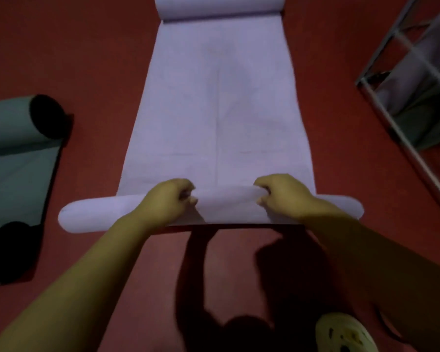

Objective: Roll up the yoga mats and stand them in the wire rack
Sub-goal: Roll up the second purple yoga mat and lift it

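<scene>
Nearest, a pale perforated clog [343, 334] on the dark red floor [87, 47], behind the lilac foam yoga mat [214, 110]. Left hand [169, 199] and right hand [281, 195] both curl their fingers over the mat's near rolled end; a small roll formed, most of the mat flat beyond. Step judged: early rolling. Next calls for even forward pushes, edges kept square. Left of the mat, a grey-green half-rolled mat [15, 153]; right, the grey wire rack [401, 92]. No writing legible.

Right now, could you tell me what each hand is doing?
Left hand: closed, gripping the rolled end of the lilac mat.
Right hand: closed, gripping the same roll.
</scene>
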`<state>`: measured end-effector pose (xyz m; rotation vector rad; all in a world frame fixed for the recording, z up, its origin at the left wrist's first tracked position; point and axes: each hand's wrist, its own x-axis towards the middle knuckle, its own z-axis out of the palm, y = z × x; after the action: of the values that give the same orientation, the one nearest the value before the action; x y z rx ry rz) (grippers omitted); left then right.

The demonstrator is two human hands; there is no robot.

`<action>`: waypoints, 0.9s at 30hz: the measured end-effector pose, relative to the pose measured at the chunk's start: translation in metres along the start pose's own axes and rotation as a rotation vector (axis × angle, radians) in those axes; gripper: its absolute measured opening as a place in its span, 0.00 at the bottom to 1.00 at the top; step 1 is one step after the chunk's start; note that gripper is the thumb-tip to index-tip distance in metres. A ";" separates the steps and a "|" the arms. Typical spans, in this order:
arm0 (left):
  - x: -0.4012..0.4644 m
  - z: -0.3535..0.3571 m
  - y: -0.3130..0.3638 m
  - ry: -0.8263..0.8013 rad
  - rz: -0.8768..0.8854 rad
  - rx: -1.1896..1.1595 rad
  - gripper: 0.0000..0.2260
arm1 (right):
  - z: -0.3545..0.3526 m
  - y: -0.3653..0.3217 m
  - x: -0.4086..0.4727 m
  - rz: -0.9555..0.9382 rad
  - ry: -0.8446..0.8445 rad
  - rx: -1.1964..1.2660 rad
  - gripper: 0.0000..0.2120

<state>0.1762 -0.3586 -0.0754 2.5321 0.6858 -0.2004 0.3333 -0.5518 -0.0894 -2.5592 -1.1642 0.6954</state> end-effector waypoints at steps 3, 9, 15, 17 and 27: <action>-0.054 -0.033 0.026 0.081 0.069 -0.010 0.11 | -0.030 -0.016 -0.054 -0.083 0.051 -0.006 0.07; -0.156 -0.098 0.086 0.333 0.174 0.041 0.07 | -0.111 -0.059 -0.162 -0.265 0.273 -0.145 0.10; -0.257 -0.151 0.161 0.500 0.317 0.051 0.08 | -0.177 -0.098 -0.271 -0.270 0.532 -0.248 0.10; -0.296 -0.166 0.174 0.523 0.339 0.041 0.09 | -0.191 -0.109 -0.309 -0.316 0.529 -0.268 0.09; -0.412 -0.084 0.196 0.059 0.048 -0.278 0.04 | -0.129 -0.107 -0.416 -0.362 -0.170 -0.062 0.10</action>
<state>-0.0789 -0.6401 0.1903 2.2920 0.6273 -0.0118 0.0950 -0.8006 0.1979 -2.2763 -1.6722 0.8064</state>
